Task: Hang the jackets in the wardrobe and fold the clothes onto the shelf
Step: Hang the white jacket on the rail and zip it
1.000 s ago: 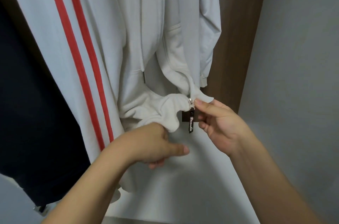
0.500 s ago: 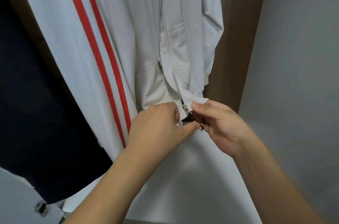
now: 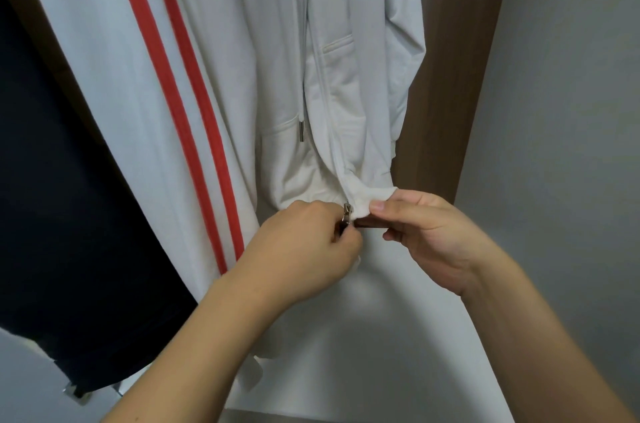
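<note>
The white jacket (image 3: 332,83) hangs at 12 o'clock, soft and light. My left hand (image 3: 304,249) pinches the zipper slider (image 3: 346,213); my right hand (image 3: 426,235) pinches the hem. I judge the hem the best hold.

The jacket (image 3: 346,83) was soft matt cloth. By the left hand (image 3: 304,242), its zipper (image 3: 346,212) was shiny metal. Right of the right hand (image 3: 429,235), the panel (image 3: 446,76) looked like wood.

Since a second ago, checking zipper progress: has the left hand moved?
Yes. The left hand rose from below the bunched hem toward the brown wardrobe panel, meeting the zipper slider.
</note>
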Available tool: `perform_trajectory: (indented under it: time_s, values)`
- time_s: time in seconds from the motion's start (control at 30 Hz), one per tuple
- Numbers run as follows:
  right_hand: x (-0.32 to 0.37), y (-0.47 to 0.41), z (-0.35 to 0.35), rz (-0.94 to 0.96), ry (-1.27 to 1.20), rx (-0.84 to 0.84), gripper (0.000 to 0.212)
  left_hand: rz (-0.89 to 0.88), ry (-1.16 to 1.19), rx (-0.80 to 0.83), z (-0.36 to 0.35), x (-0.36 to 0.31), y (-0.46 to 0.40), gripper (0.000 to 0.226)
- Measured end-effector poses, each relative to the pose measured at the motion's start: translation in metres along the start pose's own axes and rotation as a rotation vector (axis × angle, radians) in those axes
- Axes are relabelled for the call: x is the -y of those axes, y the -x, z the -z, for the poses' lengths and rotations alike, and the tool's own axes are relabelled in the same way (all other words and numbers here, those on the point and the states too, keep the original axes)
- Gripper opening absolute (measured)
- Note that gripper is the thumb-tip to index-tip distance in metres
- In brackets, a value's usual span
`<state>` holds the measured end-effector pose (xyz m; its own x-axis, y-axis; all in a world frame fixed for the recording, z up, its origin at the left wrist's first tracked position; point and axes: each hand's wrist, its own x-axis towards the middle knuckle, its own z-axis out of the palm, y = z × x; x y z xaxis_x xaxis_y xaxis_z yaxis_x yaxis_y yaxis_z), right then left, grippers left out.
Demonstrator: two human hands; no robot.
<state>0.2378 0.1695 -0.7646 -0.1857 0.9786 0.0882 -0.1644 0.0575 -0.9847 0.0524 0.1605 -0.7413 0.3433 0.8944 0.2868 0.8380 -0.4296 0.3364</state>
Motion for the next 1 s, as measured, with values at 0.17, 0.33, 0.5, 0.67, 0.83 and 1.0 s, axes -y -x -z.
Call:
perform_trajectory:
  time_s: [0.17,0.33,0.5,0.67,0.83,1.0]
  values:
    - [-0.001,0.000,0.001,0.016,0.092,-0.017,0.053,-0.036,0.042,0.187,0.015,0.010,0.001,0.032]
    - [-0.009,-0.004,-0.005,0.028,0.100,-0.060,0.011,-0.070,-0.028,0.018,0.014,0.015,-0.001,0.031]
    - [-0.016,-0.004,-0.015,0.048,0.113,-0.020,0.011,0.011,0.043,0.085,0.013,0.018,-0.001,0.037]
    - [-0.019,-0.003,-0.013,0.056,0.147,0.039,0.019,-0.033,0.024,-0.032,0.012,0.021,-0.002,0.034]
    - [-0.022,-0.005,-0.010,0.085,0.159,-0.014,0.016,-0.053,0.034,-0.117,0.015,0.031,-0.006,0.036]
    - [-0.025,-0.006,-0.015,0.076,0.184,0.019,0.027,-0.061,0.149,-0.019,0.012,0.034,-0.008,0.037]
